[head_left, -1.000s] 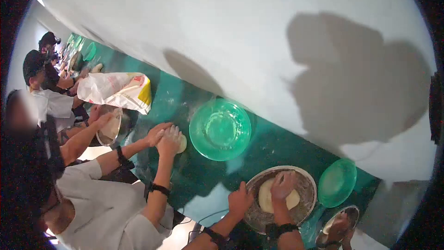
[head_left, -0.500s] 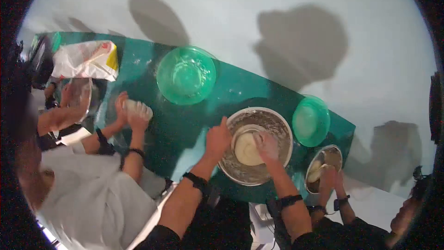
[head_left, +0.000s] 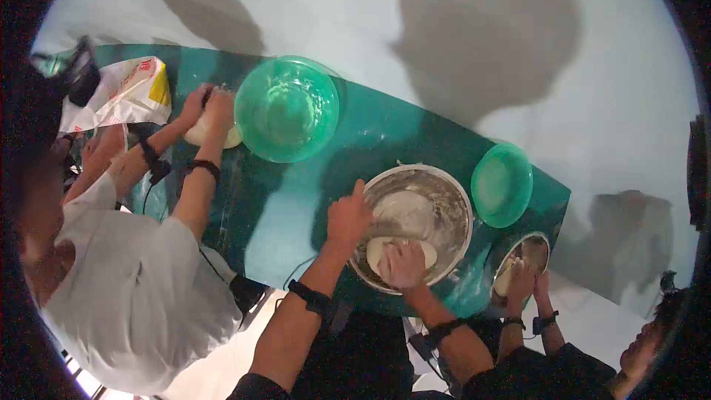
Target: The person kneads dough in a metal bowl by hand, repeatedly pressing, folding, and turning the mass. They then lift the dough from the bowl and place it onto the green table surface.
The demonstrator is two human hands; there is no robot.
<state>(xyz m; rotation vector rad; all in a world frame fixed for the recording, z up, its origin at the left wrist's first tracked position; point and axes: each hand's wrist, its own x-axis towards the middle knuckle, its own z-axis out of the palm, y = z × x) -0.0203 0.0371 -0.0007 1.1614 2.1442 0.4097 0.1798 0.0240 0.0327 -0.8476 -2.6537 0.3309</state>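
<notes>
A wide metal bowl [head_left: 459, 211] with floury, dough-smeared walls stands on the table in front of me. My left hand [head_left: 349, 216] grips its left rim, the index finger stretched up along the edge. Inside the bowl, at the near side, lies a pale, smooth lump of dough [head_left: 423, 253]. My right hand [head_left: 404, 263] presses down on the dough from above, its fingers curled over the top. The underside of the dough is hidden.
A green basin [head_left: 289, 107] and a smaller green bowl [head_left: 502, 185] stand on the green table [head_left: 296, 211]. At left, a co-worker's hands [head_left: 211, 107] press dough beside a flour bag [head_left: 122, 92]. Another person's hands [head_left: 522, 281] work in a metal bowl at right.
The dough has moved to the near side of the bowl and looks longer. My right hand has come down and left onto it. The left co-worker now leans farther forward over their dough.
</notes>
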